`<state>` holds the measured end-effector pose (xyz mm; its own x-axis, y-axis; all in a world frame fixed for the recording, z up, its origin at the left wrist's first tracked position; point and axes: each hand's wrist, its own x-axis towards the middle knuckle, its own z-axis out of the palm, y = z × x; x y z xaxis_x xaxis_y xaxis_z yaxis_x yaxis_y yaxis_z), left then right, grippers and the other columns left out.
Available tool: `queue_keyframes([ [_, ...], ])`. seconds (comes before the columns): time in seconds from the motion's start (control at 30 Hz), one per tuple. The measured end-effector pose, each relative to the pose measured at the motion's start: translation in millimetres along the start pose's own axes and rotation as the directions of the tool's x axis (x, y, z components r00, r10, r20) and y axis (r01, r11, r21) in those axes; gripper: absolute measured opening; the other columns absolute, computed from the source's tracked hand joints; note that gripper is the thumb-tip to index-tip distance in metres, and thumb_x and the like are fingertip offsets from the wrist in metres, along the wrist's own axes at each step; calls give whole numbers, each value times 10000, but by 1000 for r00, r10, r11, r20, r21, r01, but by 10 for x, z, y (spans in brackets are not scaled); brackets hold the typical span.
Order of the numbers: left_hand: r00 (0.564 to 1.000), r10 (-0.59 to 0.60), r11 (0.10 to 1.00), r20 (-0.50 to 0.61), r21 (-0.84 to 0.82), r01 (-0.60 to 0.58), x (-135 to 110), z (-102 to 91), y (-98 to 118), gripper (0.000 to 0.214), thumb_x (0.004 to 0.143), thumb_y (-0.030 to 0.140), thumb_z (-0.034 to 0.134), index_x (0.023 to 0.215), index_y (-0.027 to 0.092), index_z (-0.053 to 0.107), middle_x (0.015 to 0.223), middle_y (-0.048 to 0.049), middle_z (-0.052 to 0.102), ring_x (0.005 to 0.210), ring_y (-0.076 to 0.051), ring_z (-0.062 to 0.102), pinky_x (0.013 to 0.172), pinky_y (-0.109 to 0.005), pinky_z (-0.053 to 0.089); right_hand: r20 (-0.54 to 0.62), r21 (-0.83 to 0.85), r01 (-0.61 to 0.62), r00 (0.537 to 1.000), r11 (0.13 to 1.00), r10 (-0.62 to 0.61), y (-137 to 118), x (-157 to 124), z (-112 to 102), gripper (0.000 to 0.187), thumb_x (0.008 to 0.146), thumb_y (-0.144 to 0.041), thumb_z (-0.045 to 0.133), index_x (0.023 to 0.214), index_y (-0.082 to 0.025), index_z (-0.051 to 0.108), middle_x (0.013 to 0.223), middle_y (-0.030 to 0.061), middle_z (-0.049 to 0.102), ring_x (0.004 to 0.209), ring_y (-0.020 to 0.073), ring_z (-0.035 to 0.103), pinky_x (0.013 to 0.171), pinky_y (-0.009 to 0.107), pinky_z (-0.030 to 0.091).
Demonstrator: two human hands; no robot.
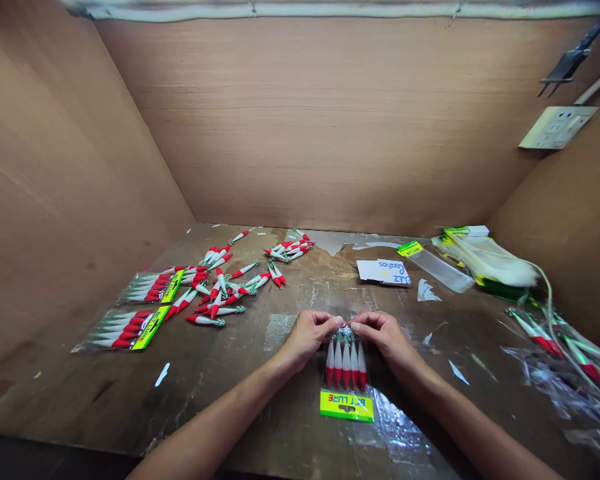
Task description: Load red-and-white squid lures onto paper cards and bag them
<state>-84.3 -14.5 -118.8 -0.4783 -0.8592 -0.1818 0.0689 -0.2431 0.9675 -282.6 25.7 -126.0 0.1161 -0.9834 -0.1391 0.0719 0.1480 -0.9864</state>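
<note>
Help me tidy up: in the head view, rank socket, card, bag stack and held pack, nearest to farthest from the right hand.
1. Held pack: touching the right hand.
2. Card: just beyond.
3. Bag stack: back right.
4. Socket: upper right.

We're up on the single head camera, looking forward and down from behind and above the fingers, close in yet wide: the worktop spreading all around them, the back panel rising beyond, side panels flanking them left and right!
</note>
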Motion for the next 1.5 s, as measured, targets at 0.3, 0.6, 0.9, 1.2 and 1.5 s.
queue_keyframes([
  [0.3,996,-39,991,76,-122,48,-18,-27,-45,634,763,613,761,1026,37,712,985,-172,646,873,-232,613,789,-304,476,12,207,-151,988,967,151,-28,25,2,367,796,-417,770,1002,-118,717,961,114,665,806,157,615,756,261,476],
  [0.6,997,70,997,-37,21,-70,32,-29,-91,625,841,613,670,1200,103,681,1064,-146,665,878,-230,616,739,-279,445,-195,-553,226,901,802,-388,-148,-6,-37,393,895,-388,650,1208,-150,642,1100,121,624,973,236,593,894,399,477],
  [0.9,926,373,799,48,490,-348,-120,-48,89,311,964,297,466,899,126,718,810,-12,642,734,-168,550,625,-225,325,430,-848,521,784,97,-448,-588,107,300,198,988,-201,492,1102,-165,650,1040,86,613,946,198,554,834,316,427],
  [1.2,918,395,627,26,723,-290,-201,-50,97,305,937,261,495,697,122,620,642,-24,562,610,-146,519,578,-262,219,545,-838,499,773,-218,-324,-610,177,304,153,928,-134,498,801,-174,575,798,39,588,705,181,537,644,338,297],
  [1.5,932,360,791,46,514,-331,-237,18,142,345,999,416,493,1045,194,753,1071,-60,680,906,-235,650,743,-269,430,-142,-630,255,890,733,-433,-437,258,40,250,905,-362,587,944,-154,719,894,83,689,756,193,632,713,310,466],
])
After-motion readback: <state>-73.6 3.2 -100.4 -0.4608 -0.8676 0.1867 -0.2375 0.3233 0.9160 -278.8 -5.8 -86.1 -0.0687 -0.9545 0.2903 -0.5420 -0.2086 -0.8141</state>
